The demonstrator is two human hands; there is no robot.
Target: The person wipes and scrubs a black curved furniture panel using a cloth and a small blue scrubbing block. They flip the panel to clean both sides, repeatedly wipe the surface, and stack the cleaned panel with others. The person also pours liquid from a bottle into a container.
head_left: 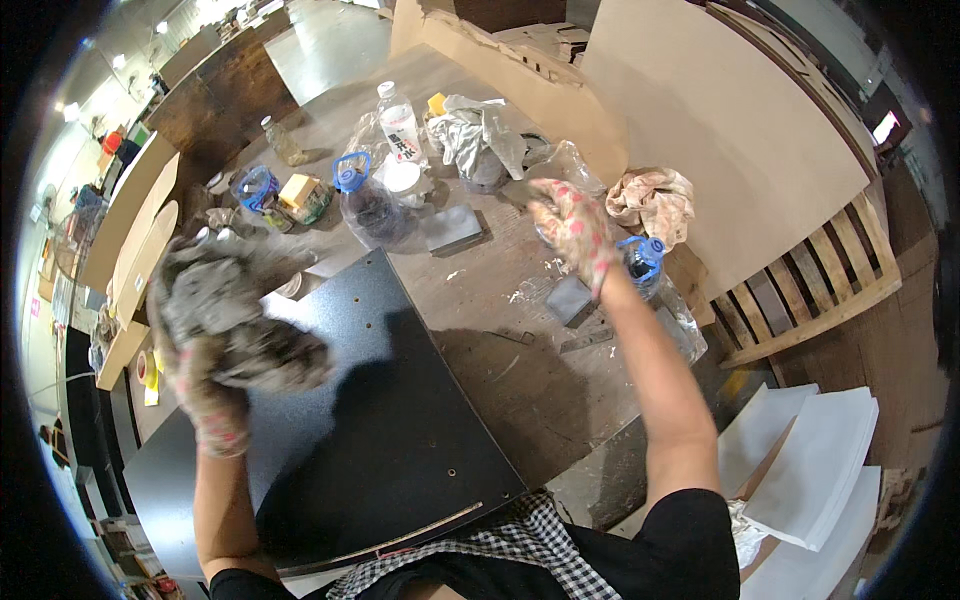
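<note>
A: So in the head view, what's being held on the left?

B: A grey rag (238, 295), kinda blurry. It's gripped in the left hand (198, 378), which is covered by a patterned glove, and it's held up over the left part of the black panel (350, 310). The fingers are partly hidden by the cloth.

A: And the right hand (578, 228)?

B: Gloved too, held out over the table (480, 370), fingers loosely open as far as can be made out through the blur. The small blue-handled bottle (645, 258) is seen just beside the wrist, with a dark grey block (570, 301) nearby.

A: Anything else around?

B: Yep, a crumpled cloth (660, 200) is seen to the right of that hand. Past the panel's far corner, a big blue-handled bottle (372, 215) and a lighter grey block (453, 227) can be spotted.
</note>
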